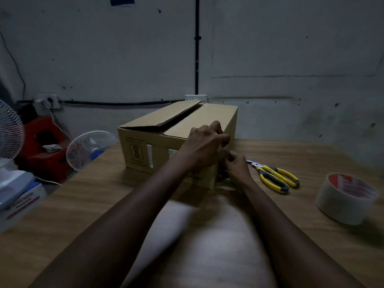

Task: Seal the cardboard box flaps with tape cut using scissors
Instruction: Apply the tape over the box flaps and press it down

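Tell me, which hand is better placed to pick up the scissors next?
Right. The right hand is beside the scissors, which lie just to its right on the table; the left hand is up at a corner of the box, farther away.

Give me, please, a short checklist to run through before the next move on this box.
1. Left flap of the brown cardboard box flat: not ok, it stands raised.
2. Right flap down: ok.
3. Yellow-and-grey-handled scissors at hand: ok, on the wooden table right of the box.
4. Pale tape roll with red-printed core at hand: ok, far right.
5. Cut strip held: cannot tell; left hand and right hand curl at the box's near right corner.
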The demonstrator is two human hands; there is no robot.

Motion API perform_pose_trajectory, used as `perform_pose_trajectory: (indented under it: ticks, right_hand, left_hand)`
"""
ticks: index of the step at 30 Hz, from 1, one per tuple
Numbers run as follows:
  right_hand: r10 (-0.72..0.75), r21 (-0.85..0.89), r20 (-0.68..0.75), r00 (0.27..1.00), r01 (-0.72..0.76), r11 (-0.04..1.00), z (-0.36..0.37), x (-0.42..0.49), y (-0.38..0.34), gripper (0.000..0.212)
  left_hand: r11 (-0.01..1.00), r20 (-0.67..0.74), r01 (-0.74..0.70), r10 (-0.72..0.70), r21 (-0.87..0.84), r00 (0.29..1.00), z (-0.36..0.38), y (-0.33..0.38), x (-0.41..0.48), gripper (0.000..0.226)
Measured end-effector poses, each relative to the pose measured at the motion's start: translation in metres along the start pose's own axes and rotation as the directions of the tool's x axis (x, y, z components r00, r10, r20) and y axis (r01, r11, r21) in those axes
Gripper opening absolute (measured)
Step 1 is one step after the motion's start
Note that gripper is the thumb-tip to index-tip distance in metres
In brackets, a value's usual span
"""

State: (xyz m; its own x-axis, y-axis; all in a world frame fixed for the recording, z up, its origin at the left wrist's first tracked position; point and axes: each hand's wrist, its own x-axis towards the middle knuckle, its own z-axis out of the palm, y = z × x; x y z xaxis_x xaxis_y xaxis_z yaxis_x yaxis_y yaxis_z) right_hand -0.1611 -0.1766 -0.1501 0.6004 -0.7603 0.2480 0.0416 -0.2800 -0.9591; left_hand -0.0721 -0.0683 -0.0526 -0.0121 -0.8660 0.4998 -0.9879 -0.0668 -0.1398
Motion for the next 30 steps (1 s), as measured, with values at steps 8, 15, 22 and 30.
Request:
perform_pose_trajectory:
  ticks: [8,15,22,30]
  right_hand:
    - [-0.052,0.043,0.024,0.998,0.051,0.998,-0.002,-0.005,-0.001,0.066]
    - [-0.028,0.015,0.003,1.0,0.027,1.0,-0.004,-0.001,0.002,0.046]
    - [-0.007,0.068,-0.033,0.999,0.009,0.998,-0.004,0.0,-0.003,0.02]
    - [0.025,0.084,-0.064,0.998,-0.02,0.996,-0.005,0.006,0.001,0.018]
  left_hand:
    - [0.999,-0.059,-0.023,0.025,0.039,0.998,0.003,0.0,0.0,0.024]
    - [0.997,-0.077,0.025,-0.019,0.08,0.997,0.005,0.007,0.002,0.023]
    - [0.996,-0.064,0.042,-0.037,0.084,0.997,0.003,0.009,0.002,0.02]
    - [0.987,-0.033,0.131,-0.129,0.092,0.991,0.004,0.016,0.009,0.051]
